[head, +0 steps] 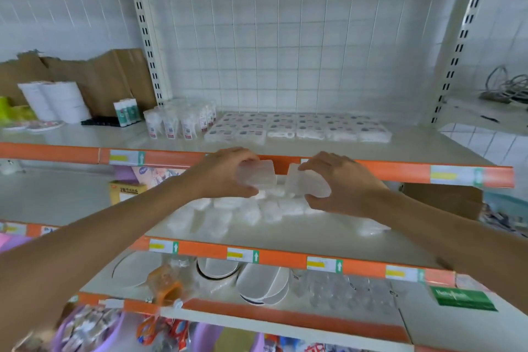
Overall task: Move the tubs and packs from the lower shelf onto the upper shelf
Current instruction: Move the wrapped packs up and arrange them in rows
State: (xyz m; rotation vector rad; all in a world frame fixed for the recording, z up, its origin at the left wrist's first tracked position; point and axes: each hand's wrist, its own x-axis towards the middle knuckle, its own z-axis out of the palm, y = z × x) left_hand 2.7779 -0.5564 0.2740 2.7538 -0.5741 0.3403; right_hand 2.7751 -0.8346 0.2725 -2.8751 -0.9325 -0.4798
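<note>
Fingers [243, 155] of left hand [224, 173] and right hand [344, 184] grip clear tubs [260, 177].

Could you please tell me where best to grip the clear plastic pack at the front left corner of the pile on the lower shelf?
Probably pinch the front edge of the clear plastic pack, top and underside, coming from the front: it lies flat, with bare white lower shelf before it and other packs behind.
</note>
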